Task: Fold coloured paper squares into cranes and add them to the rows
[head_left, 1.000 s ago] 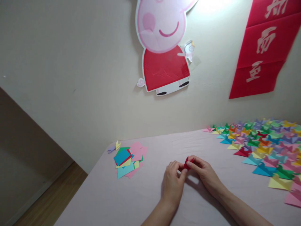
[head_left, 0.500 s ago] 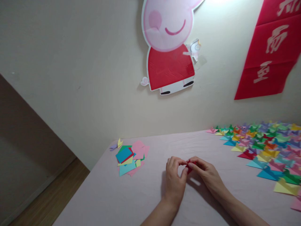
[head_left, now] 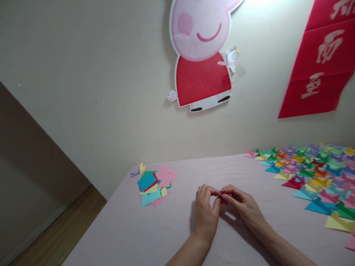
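My left hand [head_left: 205,211] and my right hand [head_left: 242,207] meet over the pale pink table [head_left: 124,229], fingertips pinched together on a small piece of red folded paper [head_left: 223,197]. Most of the red paper is hidden between my fingers. A loose pile of coloured paper squares [head_left: 154,183] lies to the left of my hands. Many folded paper shapes in several colours [head_left: 313,175] cover the table to the right.
The table stands against a cream wall with a cartoon pig cutout [head_left: 203,55] and a red paper banner [head_left: 321,59]. Two small folded pieces, purple and yellow [head_left: 138,170], lie at the table's far left corner. Wooden floor [head_left: 55,236] shows at the left.
The red paper stood up visibly between my fingers a second ago; now my fingers close lower over it and hide most of it. The view has shifted slightly.
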A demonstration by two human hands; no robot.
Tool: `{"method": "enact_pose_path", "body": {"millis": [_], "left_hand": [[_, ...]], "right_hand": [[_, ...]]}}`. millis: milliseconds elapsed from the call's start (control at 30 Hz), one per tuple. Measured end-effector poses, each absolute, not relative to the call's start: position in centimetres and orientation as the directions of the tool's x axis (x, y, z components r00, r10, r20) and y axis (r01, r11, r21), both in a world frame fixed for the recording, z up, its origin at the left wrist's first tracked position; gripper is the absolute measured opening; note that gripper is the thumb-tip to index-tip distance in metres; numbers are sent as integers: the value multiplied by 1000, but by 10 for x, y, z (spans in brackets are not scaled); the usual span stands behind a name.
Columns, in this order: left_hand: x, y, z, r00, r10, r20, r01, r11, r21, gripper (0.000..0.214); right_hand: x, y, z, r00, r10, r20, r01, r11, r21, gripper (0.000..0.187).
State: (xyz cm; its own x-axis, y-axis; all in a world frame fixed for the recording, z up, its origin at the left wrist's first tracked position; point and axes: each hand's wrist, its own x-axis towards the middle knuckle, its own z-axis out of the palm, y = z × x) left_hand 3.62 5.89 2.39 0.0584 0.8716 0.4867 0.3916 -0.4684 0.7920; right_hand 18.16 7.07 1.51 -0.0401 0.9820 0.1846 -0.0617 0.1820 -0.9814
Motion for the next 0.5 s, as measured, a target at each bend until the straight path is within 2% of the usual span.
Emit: {"method": "enact_pose_path", "body": {"millis": [100, 233, 500], "left_hand": [[36, 59, 24, 53, 880, 471, 397, -452, 799, 26], [36, 59, 25, 48, 895, 444, 400, -424, 813, 25], [34, 57, 27, 58, 877, 477, 338, -467, 817, 21]], "right_hand": [[182, 72, 13, -7, 984, 177, -66, 176, -982, 26], [182, 73, 11, 7, 971, 238, -24, 238, -971, 21], [181, 68, 13, -22, 933, 360, 163, 359, -919, 16]]}}
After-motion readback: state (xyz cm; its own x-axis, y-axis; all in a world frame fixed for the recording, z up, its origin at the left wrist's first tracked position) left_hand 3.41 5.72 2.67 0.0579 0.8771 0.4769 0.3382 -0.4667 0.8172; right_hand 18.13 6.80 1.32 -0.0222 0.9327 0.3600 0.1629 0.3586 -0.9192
